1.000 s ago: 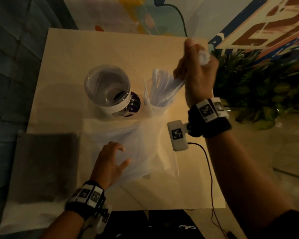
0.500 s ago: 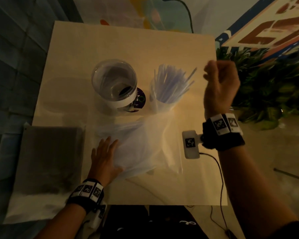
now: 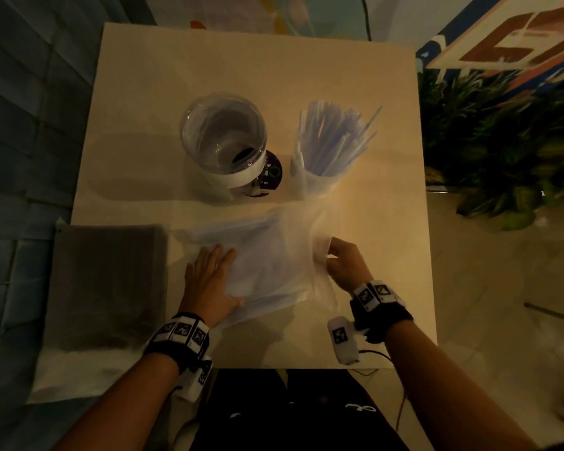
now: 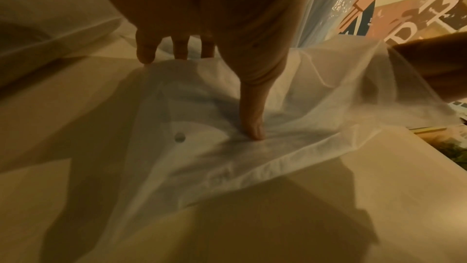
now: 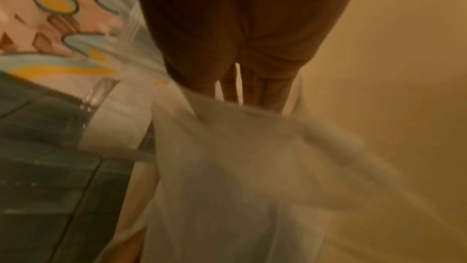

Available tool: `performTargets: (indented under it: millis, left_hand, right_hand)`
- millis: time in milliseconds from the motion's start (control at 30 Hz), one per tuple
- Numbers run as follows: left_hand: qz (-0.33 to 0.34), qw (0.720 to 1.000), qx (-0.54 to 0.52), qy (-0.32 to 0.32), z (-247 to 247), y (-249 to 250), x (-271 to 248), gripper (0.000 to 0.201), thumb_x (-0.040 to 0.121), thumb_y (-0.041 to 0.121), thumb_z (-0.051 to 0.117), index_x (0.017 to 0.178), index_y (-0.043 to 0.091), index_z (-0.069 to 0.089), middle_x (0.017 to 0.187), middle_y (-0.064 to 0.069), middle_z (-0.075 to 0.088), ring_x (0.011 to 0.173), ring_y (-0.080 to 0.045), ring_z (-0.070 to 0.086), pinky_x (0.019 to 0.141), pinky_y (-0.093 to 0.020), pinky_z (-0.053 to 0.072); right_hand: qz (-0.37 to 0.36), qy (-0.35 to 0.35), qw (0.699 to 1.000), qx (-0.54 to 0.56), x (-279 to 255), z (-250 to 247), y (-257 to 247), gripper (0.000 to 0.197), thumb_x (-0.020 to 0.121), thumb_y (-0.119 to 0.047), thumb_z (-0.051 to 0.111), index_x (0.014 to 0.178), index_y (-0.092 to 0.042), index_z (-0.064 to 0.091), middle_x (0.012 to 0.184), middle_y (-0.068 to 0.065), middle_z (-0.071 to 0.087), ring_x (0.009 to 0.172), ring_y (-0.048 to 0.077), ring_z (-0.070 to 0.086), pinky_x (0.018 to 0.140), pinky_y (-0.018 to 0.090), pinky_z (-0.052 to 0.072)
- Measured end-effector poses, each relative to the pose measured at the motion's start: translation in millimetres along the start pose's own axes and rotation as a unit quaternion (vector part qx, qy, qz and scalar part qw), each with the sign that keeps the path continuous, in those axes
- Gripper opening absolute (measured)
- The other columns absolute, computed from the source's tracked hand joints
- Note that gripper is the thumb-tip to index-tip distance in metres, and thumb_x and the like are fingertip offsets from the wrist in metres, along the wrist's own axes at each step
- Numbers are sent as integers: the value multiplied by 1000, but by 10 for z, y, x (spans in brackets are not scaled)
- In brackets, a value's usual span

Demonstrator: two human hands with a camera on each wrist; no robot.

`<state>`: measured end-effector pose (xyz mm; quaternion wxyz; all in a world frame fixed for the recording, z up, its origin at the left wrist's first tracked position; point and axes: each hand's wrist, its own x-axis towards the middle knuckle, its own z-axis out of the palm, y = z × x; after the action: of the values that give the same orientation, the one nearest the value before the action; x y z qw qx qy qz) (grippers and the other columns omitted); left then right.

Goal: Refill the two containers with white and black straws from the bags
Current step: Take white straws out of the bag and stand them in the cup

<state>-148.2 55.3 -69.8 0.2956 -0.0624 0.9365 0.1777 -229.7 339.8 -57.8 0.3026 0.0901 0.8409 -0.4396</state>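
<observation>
White straws loaded; black ones not yet started

The right-hand cup [image 3: 319, 177] is seen packed with white straws [image 3: 336, 138], while the clear jar [image 3: 223, 138] beside it is empty. The near-empty white bag [image 3: 267, 265] is pressed flat by the left hand [image 3: 209, 281], fingers straight, and its edge is pinched by the right hand [image 3: 345, 265]. The dark bag [image 3: 108, 281] lies untouched at the table's [image 3: 241, 66] left.

The table [image 3: 150, 102] is pale cream. At its centre a clear jar [image 3: 223, 138] carries a white band; at the jar's 3 o'clock stand white straws [image 3: 334, 138], bluish in the dim light. The near bag [image 3: 274, 265] is translucent white. At its 9 o'clock a bag [image 3: 108, 284] shows dark grey. Wristbands [image 3: 181, 332] are black with black-and-white square markers.
</observation>
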Motion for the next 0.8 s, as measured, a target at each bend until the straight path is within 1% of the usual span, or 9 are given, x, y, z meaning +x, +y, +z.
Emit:
performTargets:
  millis: [100, 167, 267, 400, 467, 567, 633, 700, 800]
  left_hand:
    - [7, 1000, 1, 4, -12, 17, 1, 106, 75, 46, 78, 155, 34, 11, 165, 0, 2, 151, -26, -2, 121, -51, 9]
    - [13, 1000, 5, 7, -16, 16, -4, 105, 75, 42, 79, 155, 33, 11, 165, -1, 3, 151, -27, -1, 121, -51, 10]
    - [16, 1000, 10, 8, -2, -4, -11, 105, 74, 39, 80, 155, 34, 14, 165, -2, 4, 151, -28, 0, 121, -51, 11]
    - [19, 1000, 13, 11, 22, -10, -9, 105, 73, 39, 81, 154, 35, 14, 165, -3, 4, 151, -29, 0, 120, -53, 11]
    - [18, 1000, 12, 8, 27, -15, -7, 106, 73, 39, 81, 154, 35, 13, 164, -2, 2, 151, -28, -1, 120, -53, 11]
    - [20, 1000, -2, 9, 44, -22, -11, 106, 73, 40, 80, 155, 36, 12, 165, -1, 1, 151, -27, -3, 121, -52, 9]
    - [22, 1000, -10, 14, 52, -24, -14, 106, 73, 39, 80, 155, 37, 12, 165, -1, 2, 151, -28, -3, 121, -53, 9]
    - [27, 999, -11, 18, 57, -15, -12, 106, 73, 40, 80, 155, 36, 13, 165, -2, 2, 151, -28, -3, 121, -54, 9]
    - [26, 1000, -5, 14, 43, 1, -13, 106, 74, 42, 80, 154, 36, 12, 165, -1, 1, 151, -28, -4, 121, -54, 9]
  right_hand:
    - [1, -42, 999, -24, 102, 189, -167, 31, 85, -16, 70, 116, -19, 70, 107, 0, 72, 97, 19, 67, 83, 33, 53]
    - [4, -44, 996, -71, 136, 284, -253, 22, 91, -19, 64, 110, -12, 70, 110, 7, 70, 99, 26, 65, 80, 35, 49]
    - [40, -37, 990, -133, 138, 358, -305, 22, 97, -17, 55, 109, -3, 66, 115, 17, 64, 106, 36, 61, 79, 34, 43]
    - [69, -25, 988, -135, 126, 370, -298, 25, 98, -17, 52, 107, 3, 66, 110, 16, 63, 105, 35, 61, 77, 33, 41]
    - [71, -36, 988, -134, 133, 326, -273, 27, 98, -18, 53, 101, 3, 68, 105, 17, 66, 94, 32, 62, 74, 31, 39]
    - [79, 25, 996, -35, 127, 139, -273, 16, 91, -14, 64, 96, -2, 74, 91, 10, 68, 83, 20, 59, 72, 31, 42]
    - [72, 77, 992, 72, 109, 11, -259, 16, 86, -2, 67, 100, -5, 75, 88, 8, 70, 81, 20, 63, 74, 36, 52]
    - [49, 101, 978, 177, 67, -98, -241, 23, 83, 8, 67, 104, -3, 72, 88, 14, 71, 73, 23, 65, 71, 40, 58]
    - [18, 141, 972, 186, 3, -206, -162, 22, 83, -9, 77, 105, -14, 74, 98, 5, 73, 71, 20, 71, 66, 33, 60]
